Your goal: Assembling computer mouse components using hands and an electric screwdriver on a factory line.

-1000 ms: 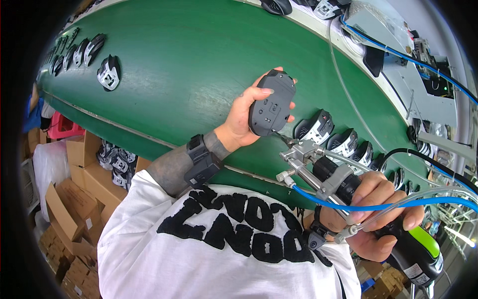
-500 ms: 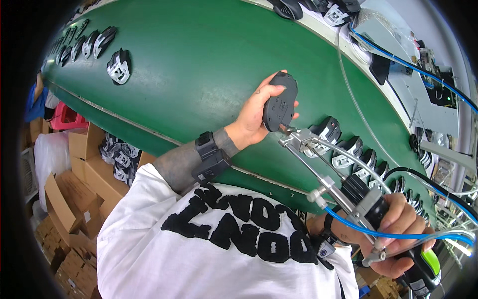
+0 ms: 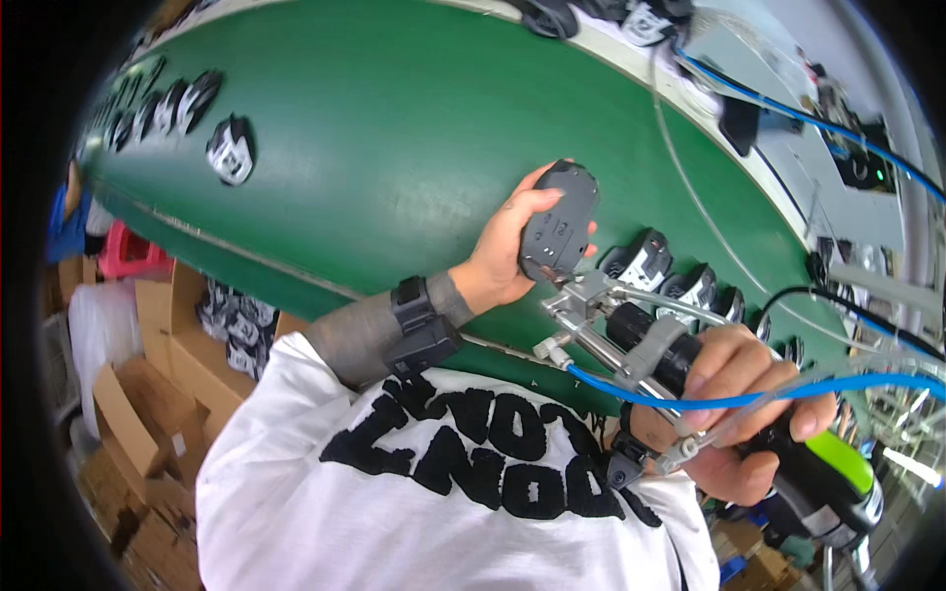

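My left hand (image 3: 496,244) is closed around a black computer mouse (image 3: 564,219), its underside turned toward me, over the green bench. The thumb lies across the near side of the shell, and fingertips show at the far edge. In my right hand (image 3: 737,389) is a black and green power screwdriver (image 3: 826,478) with a metal feed head (image 3: 583,295) and hoses. The head points at the lower end of the mouse. Whether its tip touches the mouse cannot be made out clearly.
Several black and white mouse parts (image 3: 639,261) line the bench (image 3: 365,148) at right, and more lie at far left. A blue hose (image 3: 788,394) crosses my right hand. At left, a cardboard box (image 3: 202,350) holds more parts, near a red stool (image 3: 133,251).
The screwdriver has swung to the left and its body has drawn closer to the mouse. My left hand has lowered the mouse slightly and turned its underside more toward me.
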The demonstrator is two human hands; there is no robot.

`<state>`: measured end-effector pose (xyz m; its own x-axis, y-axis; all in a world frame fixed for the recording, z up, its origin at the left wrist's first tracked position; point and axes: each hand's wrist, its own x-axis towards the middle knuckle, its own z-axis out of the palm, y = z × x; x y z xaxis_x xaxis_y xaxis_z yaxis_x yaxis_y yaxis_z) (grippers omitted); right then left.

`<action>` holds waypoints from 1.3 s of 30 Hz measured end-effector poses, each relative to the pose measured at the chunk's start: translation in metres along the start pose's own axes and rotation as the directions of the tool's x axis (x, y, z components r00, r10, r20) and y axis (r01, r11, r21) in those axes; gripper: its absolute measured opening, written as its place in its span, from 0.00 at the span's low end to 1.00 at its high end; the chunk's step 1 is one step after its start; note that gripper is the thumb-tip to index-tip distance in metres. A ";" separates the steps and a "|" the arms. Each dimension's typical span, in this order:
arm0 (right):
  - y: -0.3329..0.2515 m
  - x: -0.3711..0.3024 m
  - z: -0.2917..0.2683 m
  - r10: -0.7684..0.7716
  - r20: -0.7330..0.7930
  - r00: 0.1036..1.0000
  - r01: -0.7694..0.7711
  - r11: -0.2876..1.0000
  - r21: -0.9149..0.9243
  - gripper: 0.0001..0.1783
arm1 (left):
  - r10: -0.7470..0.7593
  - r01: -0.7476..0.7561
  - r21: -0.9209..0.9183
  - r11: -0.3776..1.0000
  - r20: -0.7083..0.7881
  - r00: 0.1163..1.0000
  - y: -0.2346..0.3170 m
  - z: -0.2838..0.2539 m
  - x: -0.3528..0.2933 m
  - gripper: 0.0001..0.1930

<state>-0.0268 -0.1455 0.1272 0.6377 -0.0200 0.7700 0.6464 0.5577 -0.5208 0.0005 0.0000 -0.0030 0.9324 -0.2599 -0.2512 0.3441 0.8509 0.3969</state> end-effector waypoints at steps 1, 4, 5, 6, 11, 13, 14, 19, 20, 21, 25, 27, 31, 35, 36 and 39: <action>-0.007 0.001 -0.002 -0.058 -0.011 0.998 0.058 0.998 -0.028 0.23 | -0.060 0.062 -0.033 0.998 0.040 0.997 -0.005 0.013 0.004 0.27; -0.032 -0.004 -0.010 0.170 -0.080 0.982 -0.168 0.985 0.031 0.17 | 0.012 -0.006 0.258 0.966 -0.020 1.000 -0.003 0.024 -0.005 0.26; -0.040 -0.008 -0.021 0.277 -0.059 0.959 -0.279 0.960 -0.024 0.17 | 0.115 -0.108 0.581 0.807 0.025 0.993 -0.003 0.018 -0.001 0.25; -0.043 -0.013 -0.023 0.336 -0.122 0.934 -0.335 0.942 0.026 0.20 | 0.279 -0.327 0.880 0.344 0.236 0.931 0.003 0.024 -0.003 0.25; -0.060 -0.012 -0.035 0.025 -0.341 0.940 -0.118 0.960 -0.254 0.38 | 0.332 -0.424 0.874 -0.240 0.484 0.810 0.001 0.034 -0.020 0.25; -0.067 -0.016 -0.045 -0.089 -0.397 0.914 -0.093 0.904 -0.418 0.46 | 0.340 -0.613 0.790 -0.027 0.584 0.737 0.009 0.058 -0.045 0.22; -0.070 -0.021 -0.056 -0.159 -0.356 0.921 -0.069 0.832 -0.550 0.45 | 0.262 -0.682 0.681 0.267 0.630 0.731 0.012 0.076 -0.061 0.20; -0.092 -0.035 -0.068 -0.089 -0.458 0.885 -0.265 0.713 -0.649 0.21 | -0.397 0.040 0.417 0.908 0.888 -0.232 -0.014 0.218 -0.134 0.19; -0.094 -0.040 -0.076 -0.130 -0.462 0.877 -0.304 0.594 -0.745 0.20 | -0.331 0.217 0.394 0.893 0.903 -0.275 -0.035 0.222 -0.155 0.17; -0.091 -0.045 -0.071 -0.114 -0.470 0.875 -0.318 0.595 -0.738 0.20 | -0.338 0.381 0.460 0.802 0.875 -0.346 -0.043 0.229 -0.172 0.09; -0.097 -0.071 -0.060 -0.098 -0.483 0.870 -0.335 0.600 -0.726 0.25 | -0.231 0.412 0.549 0.727 0.761 -0.607 -0.063 0.246 -0.182 0.10; -0.103 -0.086 -0.056 0.018 -0.489 0.872 -0.421 0.536 -0.731 0.25 | -0.260 0.563 0.725 0.396 0.677 -0.688 -0.077 0.240 -0.195 0.10; -0.113 -0.100 -0.063 0.189 -0.456 0.870 -0.485 0.501 -0.717 0.24 | -0.227 0.567 0.655 0.499 0.730 -0.644 -0.100 0.236 -0.206 0.10; -0.124 -0.105 -0.068 0.256 -0.387 0.885 -0.465 0.494 -0.735 0.23 | -0.321 0.445 0.648 0.618 0.725 -0.610 -0.127 0.243 -0.218 0.09; -0.129 -0.103 -0.071 0.278 -0.352 0.894 -0.446 0.474 -0.759 0.23 | -0.365 0.357 0.633 0.687 0.725 -0.584 -0.139 0.247 -0.215 0.10; -0.143 -0.116 -0.081 0.006 -0.273 0.962 -0.253 0.392 -0.884 0.28 | -0.474 0.067 0.583 0.810 0.717 -0.511 -0.182 0.254 -0.202 0.12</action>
<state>-0.1595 -0.2903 0.0826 0.7318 -0.2423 0.6370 0.4622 -0.5103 -0.7252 -0.2223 -0.2180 0.1999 -0.5604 -0.5977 0.5734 0.4055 0.4056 0.8192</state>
